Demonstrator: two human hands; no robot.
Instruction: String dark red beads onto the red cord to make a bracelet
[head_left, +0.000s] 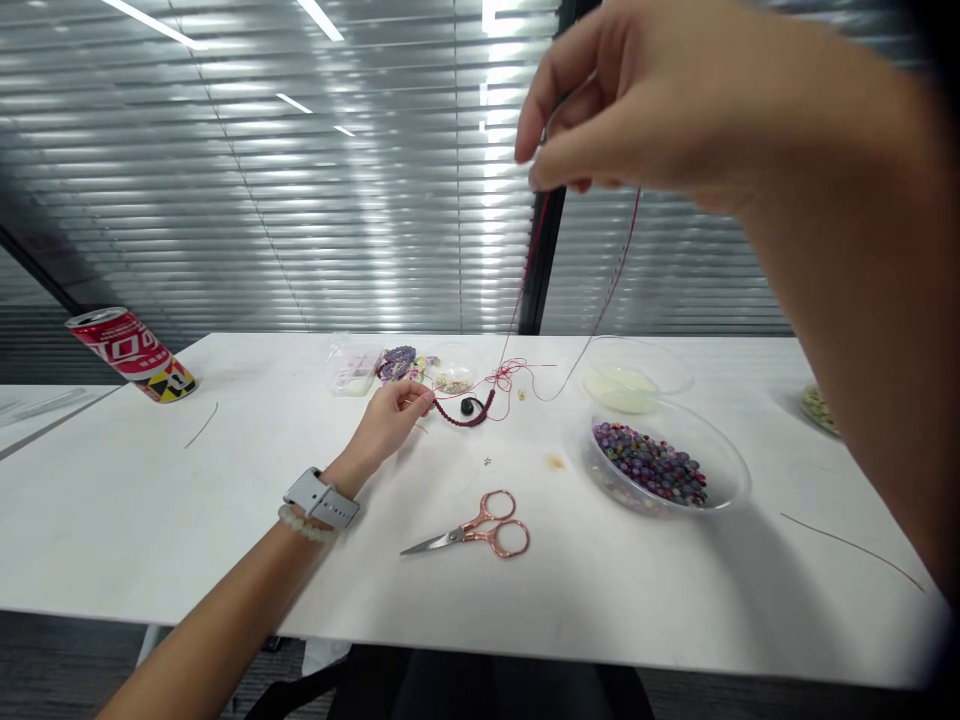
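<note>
My left hand point(391, 420) pinches one end of a strand of dark red beads point(466, 422), low over the white table. The strand sags in a curve to the right of my fingers. From its other end a thin red thread point(527, 265) runs up to my right hand point(600, 110), which is raised high and closed on it. More thread hangs from my right hand down to a loose tangle point(510, 372) on the table. A small round black object point(468, 407) lies just behind the beads. Whether a needle is in my right fingers cannot be made out.
Rose-gold scissors point(472, 530) lie in front. A clear bowl of mixed beads point(652, 465) stands right, with a clear dish point(622, 388) behind. Bead packets point(405, 365) lie at the back. A red can point(133, 355) is far left, a cord piece point(851, 548) right.
</note>
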